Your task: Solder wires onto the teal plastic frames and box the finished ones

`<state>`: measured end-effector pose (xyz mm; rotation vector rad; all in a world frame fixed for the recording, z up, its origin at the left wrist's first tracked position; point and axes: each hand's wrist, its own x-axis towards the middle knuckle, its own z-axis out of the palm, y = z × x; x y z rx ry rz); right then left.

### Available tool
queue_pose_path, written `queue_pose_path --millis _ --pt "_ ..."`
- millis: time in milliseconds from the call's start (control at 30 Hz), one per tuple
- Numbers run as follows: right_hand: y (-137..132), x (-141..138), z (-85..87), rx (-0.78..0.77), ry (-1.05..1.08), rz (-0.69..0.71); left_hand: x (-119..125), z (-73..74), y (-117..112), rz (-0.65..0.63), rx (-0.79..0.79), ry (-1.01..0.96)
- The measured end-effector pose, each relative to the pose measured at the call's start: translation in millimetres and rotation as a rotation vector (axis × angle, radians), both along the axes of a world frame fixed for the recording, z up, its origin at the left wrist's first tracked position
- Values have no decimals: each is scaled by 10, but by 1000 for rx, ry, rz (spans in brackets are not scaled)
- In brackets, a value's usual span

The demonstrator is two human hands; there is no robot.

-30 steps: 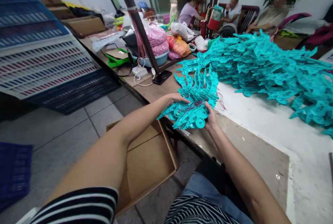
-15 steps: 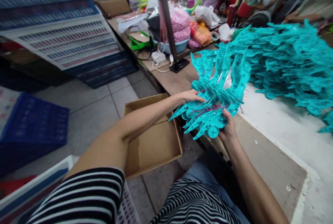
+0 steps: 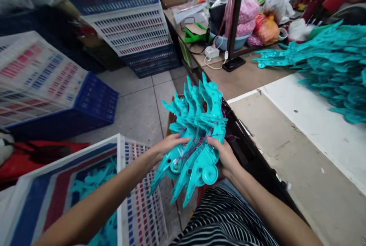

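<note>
Both hands hold one stack of teal plastic parts (image 3: 194,124) with thin red wires running across it. The stack hangs off the table's left edge, above the floor and my lap. My left hand (image 3: 167,146) presses its left side, fingers closed on it. My right hand (image 3: 224,154) grips the right side from beneath. Just left of the stack stands a white and blue slotted crate (image 3: 121,185) with several teal parts (image 3: 94,179) lying inside.
A large heap of the same teal parts (image 3: 328,59) covers the table (image 3: 286,139) at right. A dark pole (image 3: 236,13), a phone (image 3: 233,63), a charger and bagged goods stand at the table's far end. Stacked blue and white crates (image 3: 131,25) line the tiled floor at left.
Both hands carried the teal stack from the table's edge leftward and down toward the crate. My view swung left, bringing the crate beside me into sight.
</note>
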<state>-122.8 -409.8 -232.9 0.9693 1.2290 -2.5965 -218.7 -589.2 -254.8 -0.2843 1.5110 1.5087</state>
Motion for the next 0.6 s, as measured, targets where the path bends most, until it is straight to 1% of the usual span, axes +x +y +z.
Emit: queue_pose_path --millis 67,133,200,300,367,433,500,600 --pt "-37 -10 -147 0 -57 54 62 -211 -67 31 17 -75" --pt "-31 -42 -283 42 -100 68 51 -384 -71 36 37 -108" --pt "-16 -97 -405 104 -129 68 -13 -527 -48 32 47 -116" --pt "-16 -205 -571 154 -177 90 -135 -701 -13 -3 0 -113" --pt "-23 -281 -670 147 -208 111 -199 -787 8 -55 -55 -102" --pt "-15 -348 -751 132 -215 114 -243 -841 33 -109 -108 -49" --pt "21 -396 -801 125 -213 104 -272 -862 60 -156 -136 41" --pt "109 -413 -809 120 -212 103 -308 -856 80 -250 -142 134"
